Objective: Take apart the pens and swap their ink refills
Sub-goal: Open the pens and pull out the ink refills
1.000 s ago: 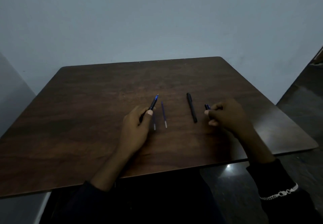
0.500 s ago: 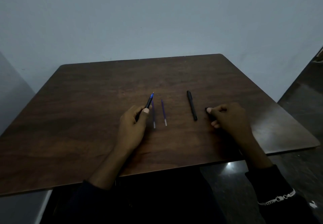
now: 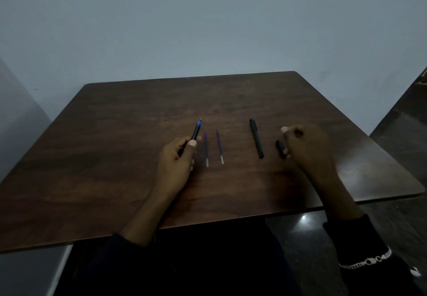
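My left hand point(image 3: 178, 164) grips a black pen point(image 3: 196, 131) with a blue tip, which points away and up over the wooden table point(image 3: 104, 157). Two thin purple ink refills point(image 3: 206, 149) point(image 3: 219, 147) lie side by side just right of that hand. A second black pen point(image 3: 256, 142) lies further right. A short black pen piece point(image 3: 280, 148) rests on the table against the thumb of my right hand point(image 3: 308, 151), whose index finger is lifted clear of it.
The table's near edge point(image 3: 208, 224) runs just in front of my forearms. A pale wall point(image 3: 208, 29) stands behind the table. Dark floor point(image 3: 402, 129) shows to the right.
My right hand has set the short black piece down on the table and raised its index finger off it. The left hand still holds the blue-tipped pen, shifted slightly left.
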Tool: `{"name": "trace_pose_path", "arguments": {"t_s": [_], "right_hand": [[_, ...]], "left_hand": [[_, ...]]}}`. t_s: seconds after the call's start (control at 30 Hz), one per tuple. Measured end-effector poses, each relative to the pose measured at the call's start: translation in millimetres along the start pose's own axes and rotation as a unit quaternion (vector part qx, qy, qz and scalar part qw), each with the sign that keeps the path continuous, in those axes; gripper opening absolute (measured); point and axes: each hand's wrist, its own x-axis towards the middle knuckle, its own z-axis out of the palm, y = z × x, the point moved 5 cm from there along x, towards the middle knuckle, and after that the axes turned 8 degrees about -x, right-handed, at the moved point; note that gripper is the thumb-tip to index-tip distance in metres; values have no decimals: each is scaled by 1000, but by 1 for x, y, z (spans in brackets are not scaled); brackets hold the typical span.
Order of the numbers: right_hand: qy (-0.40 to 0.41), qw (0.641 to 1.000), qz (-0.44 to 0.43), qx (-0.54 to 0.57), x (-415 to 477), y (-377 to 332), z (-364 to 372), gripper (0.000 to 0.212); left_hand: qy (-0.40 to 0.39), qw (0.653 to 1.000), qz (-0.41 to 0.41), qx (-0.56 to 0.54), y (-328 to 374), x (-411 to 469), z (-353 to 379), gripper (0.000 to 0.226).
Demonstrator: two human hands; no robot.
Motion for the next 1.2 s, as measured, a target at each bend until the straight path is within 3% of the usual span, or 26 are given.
{"name": "trace_pose_path", "arguments": {"t_s": [0.13,0.4,0.47,0.67,1.0,1.2], "right_hand": [[-29,997,-60,44,-4,-42,7,24],[-188,980,-69,-17,-7,-92,65,17],[-195,977,-82,-17,-8,-101,74,19],[-260,949,-112,139,-20,-126,91,30],[-265,938,-169,149,-23,-136,97,23],[-300,910,-222,182,-23,-135,94,13]], "left_hand": [[-2,1000,-4,-6,0,0,-2,24],[-13,1000,9,-14,7,-2,1,24],[-13,1000,11,-10,8,-3,2,22],[-25,999,36,29,16,-4,4,21],[-36,994,94,52,23,-8,2,23],[-43,996,71,32,19,-8,2,42]]}}
